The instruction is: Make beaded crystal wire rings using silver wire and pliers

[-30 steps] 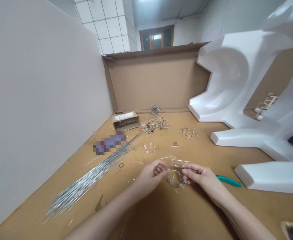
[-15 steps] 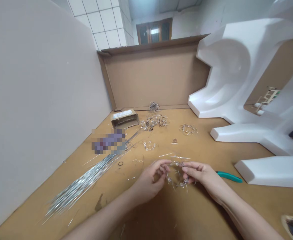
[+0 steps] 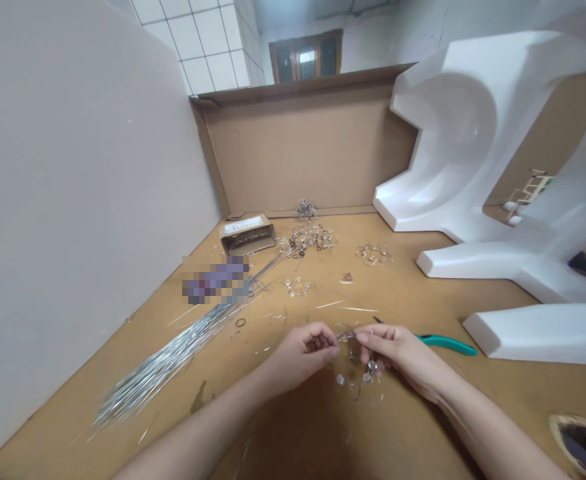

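My right hand pinches a thin wire ring strung with clear beads, which hangs below its fingers. My left hand is closed, thumb against forefinger, at the ring's left side, on the wire as far as I can see. Just beyond the right hand lies a plier-like tool with a green handle, its front partly hidden by the hand. Two loose straight wires rest on the table ahead of the hands. Farther off sits a smaller curve of beaded wire.
A bundle of straight silvery wires lies at left, near a blurred-out purple item and an open small cardboard box. A heap of beaded rings and another beaded ring lie behind. White foam pieces stand at right.
My left hand has curled its fingers in more and drawn slightly down. The beaded ring hangs lower under my right hand, which has shifted slightly left. The view has tilted slightly.
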Action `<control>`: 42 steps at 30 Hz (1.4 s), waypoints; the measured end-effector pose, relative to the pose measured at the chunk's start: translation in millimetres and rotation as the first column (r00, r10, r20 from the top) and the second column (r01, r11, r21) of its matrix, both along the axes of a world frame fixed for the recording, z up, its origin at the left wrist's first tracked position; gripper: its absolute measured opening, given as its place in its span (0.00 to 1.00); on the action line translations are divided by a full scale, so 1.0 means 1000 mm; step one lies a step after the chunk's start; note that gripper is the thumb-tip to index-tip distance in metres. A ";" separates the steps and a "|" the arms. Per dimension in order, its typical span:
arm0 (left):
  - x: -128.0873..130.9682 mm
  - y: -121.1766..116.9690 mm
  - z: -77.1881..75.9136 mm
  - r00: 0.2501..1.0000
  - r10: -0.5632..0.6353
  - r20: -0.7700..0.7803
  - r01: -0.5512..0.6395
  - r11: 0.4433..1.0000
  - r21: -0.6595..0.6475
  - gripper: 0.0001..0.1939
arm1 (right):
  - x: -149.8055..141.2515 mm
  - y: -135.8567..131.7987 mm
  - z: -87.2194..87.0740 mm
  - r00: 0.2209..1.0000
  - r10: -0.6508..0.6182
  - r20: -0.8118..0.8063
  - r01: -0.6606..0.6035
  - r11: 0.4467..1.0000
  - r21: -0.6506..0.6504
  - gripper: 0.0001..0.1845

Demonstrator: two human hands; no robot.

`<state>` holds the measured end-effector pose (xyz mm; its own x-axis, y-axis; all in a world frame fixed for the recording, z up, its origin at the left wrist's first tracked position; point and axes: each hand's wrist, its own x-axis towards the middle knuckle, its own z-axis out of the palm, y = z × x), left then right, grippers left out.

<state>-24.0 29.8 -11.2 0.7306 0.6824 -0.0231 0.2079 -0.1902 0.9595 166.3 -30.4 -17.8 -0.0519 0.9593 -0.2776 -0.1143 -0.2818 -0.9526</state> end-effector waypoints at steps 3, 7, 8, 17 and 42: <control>0.002 0.002 -0.005 1.000 0.019 0.018 -0.018 0.996 -0.089 0.13 | 0.001 0.000 0.002 1.000 -0.017 0.012 0.016 1.000 0.024 0.20; 0.003 0.003 -0.008 0.998 0.047 0.039 -0.044 0.996 -0.074 0.12 | 0.000 -0.002 0.005 0.999 0.001 0.053 -0.004 0.998 0.060 0.26; 0.003 0.002 -0.007 0.998 0.051 0.039 -0.049 0.997 -0.056 0.12 | -0.001 -0.002 0.005 0.998 0.009 0.063 -0.013 0.997 0.073 0.27; 0.000 0.001 -0.003 0.997 -0.008 -0.071 0.021 0.982 0.186 0.06 | -0.002 0.001 -0.004 0.992 -0.039 0.117 0.016 0.982 0.186 0.31; 0.000 0.006 -0.012 0.974 0.080 -0.212 0.032 0.877 0.479 0.04 | -0.001 0.000 -0.007 0.945 -0.076 0.317 -0.011 0.965 0.262 0.21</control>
